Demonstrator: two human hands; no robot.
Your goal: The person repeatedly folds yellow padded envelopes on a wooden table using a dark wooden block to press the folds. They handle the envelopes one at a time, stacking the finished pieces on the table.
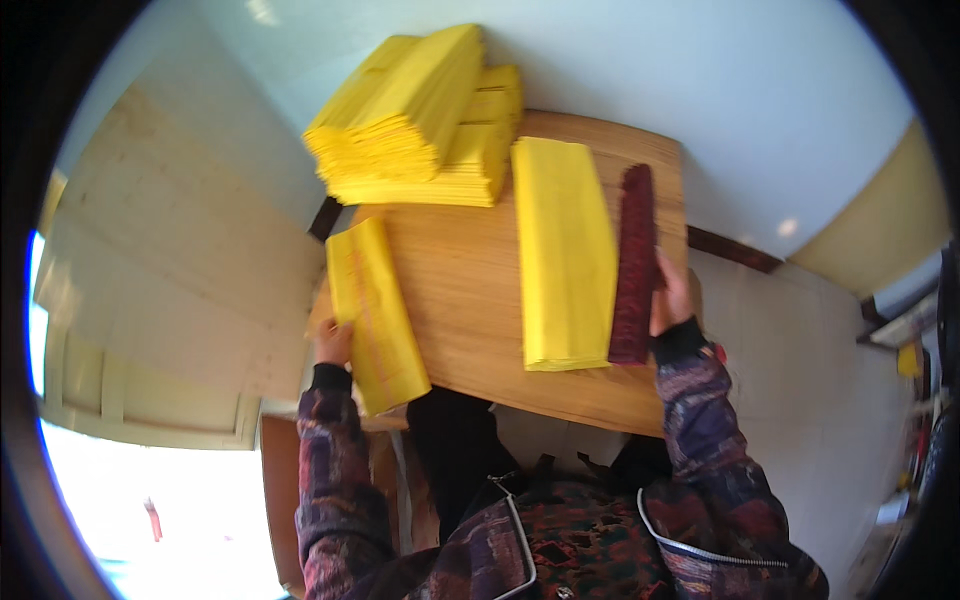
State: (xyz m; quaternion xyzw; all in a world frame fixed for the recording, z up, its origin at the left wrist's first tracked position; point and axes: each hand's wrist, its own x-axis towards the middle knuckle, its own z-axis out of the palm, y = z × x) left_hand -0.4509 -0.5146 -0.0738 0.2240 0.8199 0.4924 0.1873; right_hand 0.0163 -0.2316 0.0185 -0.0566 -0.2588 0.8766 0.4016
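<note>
My left hand (334, 341) grips the left edge of a folded yellow paper piece (377, 319), which bears faint red writing and lies tilted at the left front of the wooden table (457, 292). At the right side, my right hand (671, 294) holds a long dark red strip or bar (634, 266), its material unclear; the palm and some fingers are partly hidden behind it. Directly left of the dark red piece lies a long stack of folded yellow paper (564, 255).
Large piles of folded yellow paper (420, 112) stand at the table's back left, near the pale wall (615, 67). A brown box-like object (289, 495) is low at the left. Shelves with assorted items (911, 397) stand at the far right.
</note>
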